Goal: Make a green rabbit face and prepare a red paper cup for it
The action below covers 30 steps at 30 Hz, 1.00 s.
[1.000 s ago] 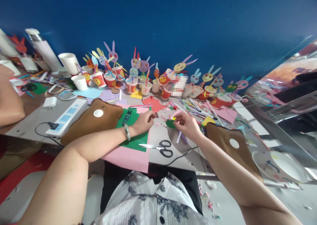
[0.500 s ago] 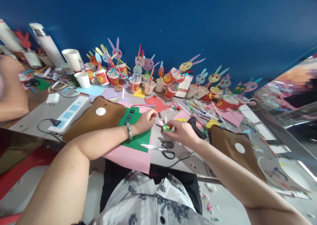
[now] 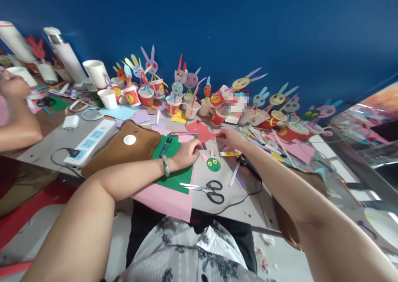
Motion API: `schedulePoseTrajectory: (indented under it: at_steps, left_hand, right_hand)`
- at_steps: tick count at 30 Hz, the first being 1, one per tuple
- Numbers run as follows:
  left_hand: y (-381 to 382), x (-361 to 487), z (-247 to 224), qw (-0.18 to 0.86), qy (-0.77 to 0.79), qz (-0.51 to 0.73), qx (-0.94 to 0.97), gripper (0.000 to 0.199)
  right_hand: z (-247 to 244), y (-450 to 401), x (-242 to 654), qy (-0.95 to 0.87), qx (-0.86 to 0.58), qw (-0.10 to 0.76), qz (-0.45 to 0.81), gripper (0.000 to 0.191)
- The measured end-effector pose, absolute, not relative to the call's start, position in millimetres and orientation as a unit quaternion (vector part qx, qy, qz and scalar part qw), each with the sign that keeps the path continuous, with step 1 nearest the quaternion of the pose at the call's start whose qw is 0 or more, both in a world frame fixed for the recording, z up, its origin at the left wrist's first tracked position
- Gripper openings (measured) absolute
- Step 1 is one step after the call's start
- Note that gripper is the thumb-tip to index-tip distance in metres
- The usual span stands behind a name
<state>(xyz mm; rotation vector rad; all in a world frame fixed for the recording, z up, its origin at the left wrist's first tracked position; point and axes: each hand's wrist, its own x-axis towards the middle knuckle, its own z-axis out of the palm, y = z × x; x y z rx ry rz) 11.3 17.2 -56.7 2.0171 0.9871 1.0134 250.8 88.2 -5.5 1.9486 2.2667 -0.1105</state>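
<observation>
A green paper rabbit face (image 3: 213, 165) lies flat near the middle of the worktop (image 3: 239, 209), between the wall side and the front edge. It is a round disc with two yellow eyes, each marked with darker detail, and a small dark line below them for a mouth; two slim pink ears rise from its top, one nearly straight, the other leaning left. The left hand (image 3: 191, 150), a bracelet (image 3: 166, 166) at its wrist, is just beside the face, over the right edge of a green sheet (image 3: 177, 178); its fingers are curled, and whether they pinch anything cannot be told. The right hand (image 3: 230, 139) reaches past the face toward the back edge, fingers bent beside a red paper piece (image 3: 202, 131); whether it grips something is likewise unclear. Nearer the front edge, scissors (image 3: 203, 188) lie with their blades toward the green sheet, which overlaps a pink sheet (image 3: 175, 203) reaching the front edge. Right of the face are a yellow glue stick (image 3: 230, 153) and a black corded tool (image 3: 247, 162). Farther left sit a brown pad (image 3: 124, 153) and a power strip (image 3: 93, 143). Paper cups (image 3: 173, 105) holding more rabbit faces line the back edge, while another person's forearm (image 3: 23, 128) rests at the left end.
</observation>
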Motion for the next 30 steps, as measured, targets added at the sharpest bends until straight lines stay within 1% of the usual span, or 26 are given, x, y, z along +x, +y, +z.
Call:
schedulePoseTrajectory:
  at_steps: [3,6,10,13,16,21,23,26,30]
  left_hand:
    - [17.6,10.7,-56.1,0.333,0.376,0.386,0.774,0.024]
    - [18.3,10.7,-56.0,0.329,0.377,0.386,0.775,0.025]
    - [20.0,11.5,-57.2,0.333,0.385,0.386,0.769,0.026]
    - [21.6,12.2,-58.5,0.347,0.397,0.388,0.756,0.025]
    - [23.0,12.7,-58.9,0.357,0.4,0.39,0.748,0.025]
    - [22.9,11.5,-55.5,0.336,0.398,0.392,0.758,0.026]
    - [21.3,10.4,-52.6,0.322,0.391,0.388,0.77,0.027]
    - [17.9,8.4,-47.3,0.306,0.371,0.363,0.798,0.03]
    - [14.7,5.4,-40.1,0.287,0.354,0.29,0.841,0.033]
  right_hand:
    - [-2.1,91.3,246.6,0.755,0.647,0.102,-0.033,0.024]
    - [0.3,88.2,240.9,0.754,0.648,0.111,-0.002,0.026]
    - [5.4,68.2,230.8,0.765,0.634,0.102,0.05,0.025]
    - [9.5,39.7,219.2,0.796,0.595,0.081,0.067,0.027]
    - [7.4,5.1,202.7,0.838,0.539,0.065,0.055,0.024]
    - [-3.2,-33.0,187.4,0.887,0.459,0.051,0.003,0.021]
    - [-2.4,-35.3,193.7,0.88,0.474,0.019,-0.034,0.021]
    - [5.2,-29.0,210.2,0.83,0.553,-0.011,-0.067,0.019]
    - [13.1,-16.8,222.4,0.806,0.586,0.065,-0.053,0.026]
